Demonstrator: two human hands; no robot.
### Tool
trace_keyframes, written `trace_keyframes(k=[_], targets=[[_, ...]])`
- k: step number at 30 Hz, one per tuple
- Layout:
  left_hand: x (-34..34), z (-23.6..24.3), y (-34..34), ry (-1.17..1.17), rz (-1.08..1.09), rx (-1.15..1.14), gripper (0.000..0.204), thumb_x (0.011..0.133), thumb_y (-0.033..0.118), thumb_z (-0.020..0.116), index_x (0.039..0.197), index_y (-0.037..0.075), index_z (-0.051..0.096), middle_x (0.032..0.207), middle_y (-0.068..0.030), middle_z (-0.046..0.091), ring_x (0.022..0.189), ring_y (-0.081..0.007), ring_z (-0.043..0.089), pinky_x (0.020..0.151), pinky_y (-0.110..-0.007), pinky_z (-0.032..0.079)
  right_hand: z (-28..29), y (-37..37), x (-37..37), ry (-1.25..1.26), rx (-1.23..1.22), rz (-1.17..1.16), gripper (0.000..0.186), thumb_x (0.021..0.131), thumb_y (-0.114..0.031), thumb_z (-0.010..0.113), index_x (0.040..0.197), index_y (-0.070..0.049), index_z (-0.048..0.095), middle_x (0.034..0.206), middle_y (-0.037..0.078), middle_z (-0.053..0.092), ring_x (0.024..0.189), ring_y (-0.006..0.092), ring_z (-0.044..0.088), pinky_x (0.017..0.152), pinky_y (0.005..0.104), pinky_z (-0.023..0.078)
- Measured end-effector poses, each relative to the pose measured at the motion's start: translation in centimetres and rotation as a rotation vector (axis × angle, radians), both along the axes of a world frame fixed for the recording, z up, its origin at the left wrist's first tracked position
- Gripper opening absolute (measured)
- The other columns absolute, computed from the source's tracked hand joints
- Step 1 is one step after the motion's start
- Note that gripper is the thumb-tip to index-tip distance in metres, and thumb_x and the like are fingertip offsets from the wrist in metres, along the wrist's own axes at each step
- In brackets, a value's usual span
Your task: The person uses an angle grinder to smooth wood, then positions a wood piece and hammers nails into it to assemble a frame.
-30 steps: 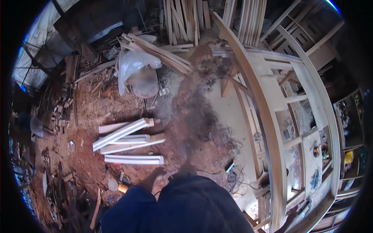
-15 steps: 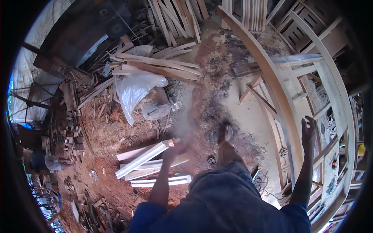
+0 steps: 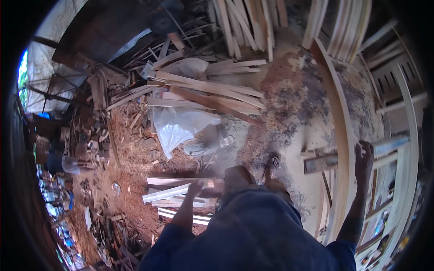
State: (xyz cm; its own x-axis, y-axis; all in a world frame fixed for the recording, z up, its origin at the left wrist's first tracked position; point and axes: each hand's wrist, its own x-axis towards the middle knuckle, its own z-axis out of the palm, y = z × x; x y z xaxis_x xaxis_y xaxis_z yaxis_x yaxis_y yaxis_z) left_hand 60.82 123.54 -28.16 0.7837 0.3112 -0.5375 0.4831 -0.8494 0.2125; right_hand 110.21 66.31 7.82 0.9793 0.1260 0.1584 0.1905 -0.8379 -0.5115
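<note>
My left hand (image 3: 193,189) hangs low at my left side, in front of a small stack of pale wood strips (image 3: 165,194) on the floor. It is smeared, so its grip does not show, nor whether it touches a strip. My right hand (image 3: 364,158) is raised at the right, fingers loosely bent and partly apart, with nothing seen in it. Just left of that hand runs a long curved-looking wooden plank (image 3: 337,95). The plank passes over a pale wooden frame (image 3: 391,203); contact between hand and plank cannot be made out.
Boards (image 3: 212,90) lie piled ahead, beside a clear plastic bag (image 3: 174,128). More planks (image 3: 246,27) lean at the far side. Wood scraps (image 3: 97,153) and sawdust cover the left floor. A dark stain (image 3: 312,99) marks the ground ahead of my feet.
My body has moved and turned, so the piles and bag sit farther right in view. My legs have changed stride. My right hand now appears closer to the plank.
</note>
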Motion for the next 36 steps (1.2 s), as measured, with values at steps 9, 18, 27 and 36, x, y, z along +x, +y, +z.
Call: trace_keyframes(k=[9,18,27,36], targets=[[35.4,10.1,27.6,-0.507,0.480,0.264,0.041,0.089,0.026,0.065,0.123,0.004,0.064,0.111,-0.0251,0.067,0.106,-0.0421,0.064,0.097,-0.051,0.050,-1.2,10.6,3.1,0.090,-0.080,-0.078,0.024,0.103,-0.020,0.059,0.117,-0.001,0.064,0.119,0.014,0.062,0.105,0.0275,0.063,0.088,0.0384,0.051],[40.4,9.3,45.1,-0.292,0.412,0.220,0.072,0.079,0.021,0.073,0.146,0.011,0.048,0.117,-0.0187,0.068,0.106,-0.0378,0.067,0.095,-0.049,0.051,-3.2,16.5,-1.4,0.343,-0.109,-0.254,0.020,0.100,-0.017,0.059,0.113,-0.002,0.066,0.113,0.016,0.063,0.102,0.0304,0.066,0.085,0.0402,0.053],[38.9,14.6,46.7,-0.316,0.320,0.578,0.071,0.080,0.044,0.080,0.134,0.004,0.057,0.125,-0.0212,0.064,0.114,-0.0422,0.063,0.095,-0.049,0.052,-3.6,23.5,0.9,0.483,0.015,-0.271,0.028,0.104,-0.024,0.057,0.115,0.001,0.064,0.110,0.015,0.063,0.099,0.0260,0.067,0.085,0.0373,0.053],[33.4,15.8,46.8,0.091,-0.298,0.558,0.065,0.075,0.046,0.082,0.122,0.006,0.060,0.102,-0.0215,0.070,0.097,-0.0390,0.070,0.085,-0.051,0.055,-7.0,25.6,0.9,0.449,0.016,-0.229,0.026,0.100,-0.023,0.062,0.111,0.000,0.066,0.107,0.015,0.065,0.094,0.0272,0.067,0.078,0.0368,0.052]])
